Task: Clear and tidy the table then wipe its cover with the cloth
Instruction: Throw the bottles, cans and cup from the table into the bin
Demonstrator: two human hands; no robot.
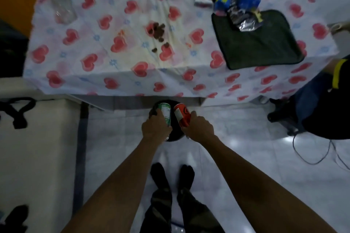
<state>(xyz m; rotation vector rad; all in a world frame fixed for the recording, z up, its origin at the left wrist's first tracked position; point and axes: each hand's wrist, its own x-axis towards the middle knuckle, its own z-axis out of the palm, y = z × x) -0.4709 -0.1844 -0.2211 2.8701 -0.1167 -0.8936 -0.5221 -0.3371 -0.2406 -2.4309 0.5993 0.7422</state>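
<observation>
Cloth (pixel 259 41): we see it flat on the table cover (pixel 117 30), right side, wrappers (pixel 244 19) on its far edge.
Left hand (pixel 156 128): closed round a green can (pixel 165 112).
Right hand (pixel 198 128): closed round a red can (pixel 182 115).
Bin (pixel 175 135): dark, directly under our cans.
Crumbs (pixel 159 33): mid-table.
Bottle (pixel 60 0): far left.
</observation>
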